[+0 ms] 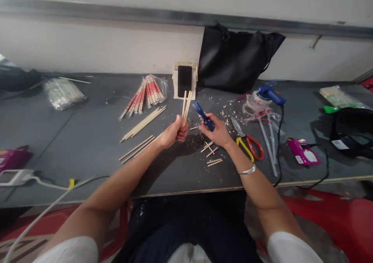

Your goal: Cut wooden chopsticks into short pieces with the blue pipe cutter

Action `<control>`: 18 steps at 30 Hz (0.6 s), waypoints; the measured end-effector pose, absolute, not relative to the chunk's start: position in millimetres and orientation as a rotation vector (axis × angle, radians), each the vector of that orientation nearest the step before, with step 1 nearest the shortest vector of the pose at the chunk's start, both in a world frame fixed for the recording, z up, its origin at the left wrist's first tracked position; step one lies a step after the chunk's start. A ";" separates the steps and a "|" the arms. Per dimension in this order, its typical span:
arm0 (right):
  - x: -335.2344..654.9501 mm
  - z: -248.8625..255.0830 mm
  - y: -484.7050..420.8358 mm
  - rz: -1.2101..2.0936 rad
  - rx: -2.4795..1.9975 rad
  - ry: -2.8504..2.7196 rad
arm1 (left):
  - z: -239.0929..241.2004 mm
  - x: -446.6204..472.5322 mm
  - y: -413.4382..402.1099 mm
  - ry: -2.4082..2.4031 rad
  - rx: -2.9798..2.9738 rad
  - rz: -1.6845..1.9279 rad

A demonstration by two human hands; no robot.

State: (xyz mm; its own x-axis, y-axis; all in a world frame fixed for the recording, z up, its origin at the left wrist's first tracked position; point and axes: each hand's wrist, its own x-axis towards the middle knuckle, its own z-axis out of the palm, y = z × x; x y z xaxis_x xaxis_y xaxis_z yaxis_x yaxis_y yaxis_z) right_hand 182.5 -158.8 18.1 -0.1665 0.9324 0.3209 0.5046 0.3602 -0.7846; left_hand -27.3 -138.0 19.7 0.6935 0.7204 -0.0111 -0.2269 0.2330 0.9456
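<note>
My left hand (174,132) is closed around a few thin wooden sticks (185,106) that point upward and away from me. Just to their right, my right hand (217,130) grips a blue-handled cutter (203,116), whose head is beside the sticks. Below my hands, short cut stick pieces (211,154) and wood chips lie on the dark grey table (87,138). Long loose sticks (142,125) lie to the left of my left hand.
A packet of red-printed chopsticks (147,93), a small wooden stand with a phone (184,80), a black bag (236,58), yellow-and-red scissors (249,144), a blue glue gun (269,93), glue sticks (269,138), a pink packet (303,154) and cables surround the work area.
</note>
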 end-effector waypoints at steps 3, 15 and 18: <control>185.0 19.4 -157.0 0.536 -1.282 -1.882 | 20.0 -28.3 -138.5 0.514 1.125 0.687; 179.0 21.5 -160.2 0.666 -1.404 -1.709 | 23.1 -29.1 -138.1 0.543 1.032 0.787; 179.2 19.3 -159.8 0.684 -1.384 -1.680 | 21.7 -29.3 -138.6 0.543 1.052 0.827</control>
State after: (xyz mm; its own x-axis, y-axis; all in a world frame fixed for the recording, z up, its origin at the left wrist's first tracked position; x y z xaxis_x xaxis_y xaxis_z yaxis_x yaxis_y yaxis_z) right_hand 179.2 -159.8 19.3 -0.0449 0.9653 0.2572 0.5109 0.2435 -0.8244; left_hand -29.3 -138.6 21.7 0.5897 0.8076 -0.0084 -0.3287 0.2495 0.9109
